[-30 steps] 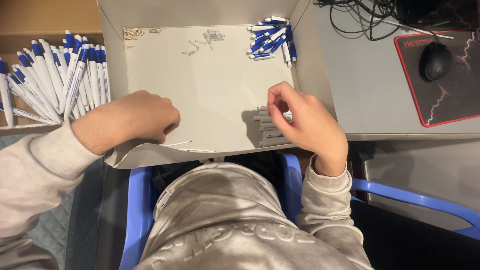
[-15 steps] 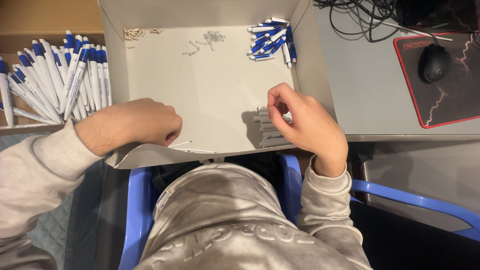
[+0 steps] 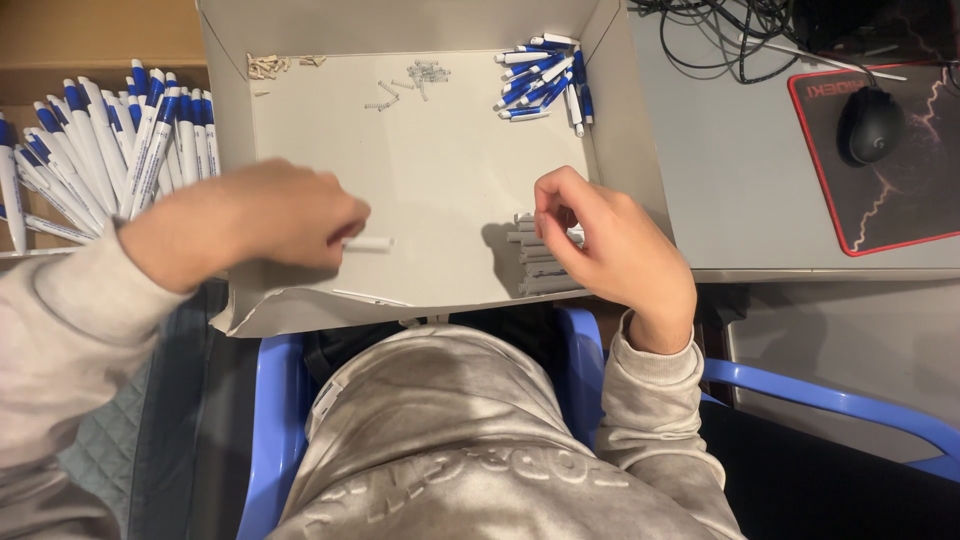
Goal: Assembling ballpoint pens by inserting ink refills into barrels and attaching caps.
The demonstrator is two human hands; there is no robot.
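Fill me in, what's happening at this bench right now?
A seated person is working over a shallow cardboard tray. The left hand pinches a short white tube piece just above the tray floor. The right hand rests with its fingers on a stack of grey tube pieces near the tray's right wall. At the tray's far edge lie small springs and a cluster of blue-and-white pen parts. Finished blue-and-white pens are piled in a box on the left.

Landmark: shallow grey tray [image 3: 300, 310].
Tray centre: bare floor, open passage between the hands.
Far right corner: blue-and-white pen parts [image 3: 545, 85].
Far edge: small springs [image 3: 415, 80].
Near right: grey tubes [image 3: 535, 255].
Left, outside the tray: assembled pens [image 3: 100, 150].
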